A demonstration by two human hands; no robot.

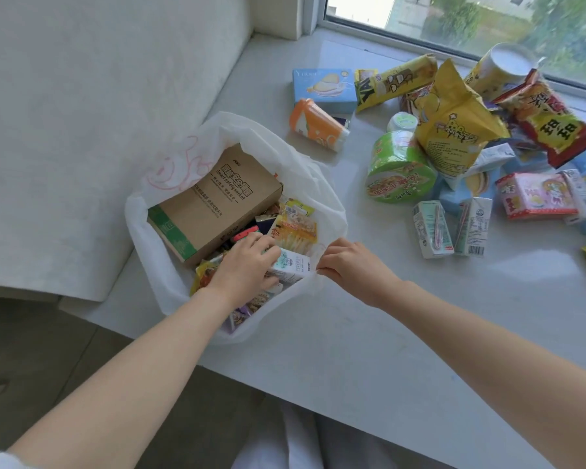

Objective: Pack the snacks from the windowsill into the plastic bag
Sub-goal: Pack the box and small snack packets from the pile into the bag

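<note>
Bag (332, 211) mouth open; cardboard box (217, 201) fills left half.

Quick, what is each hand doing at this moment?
Left hand: holds a carton inside the bag.
Right hand: pinches the bag rim.

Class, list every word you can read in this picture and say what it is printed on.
"Smart safety socket": brown cardboard box in the plastic bag.
"YA": yellow snack packet; rest unclear.
"甜甜": red snack bag.
Too small or blurred: carton in the left hand, noodle bowl, blue box.
</note>
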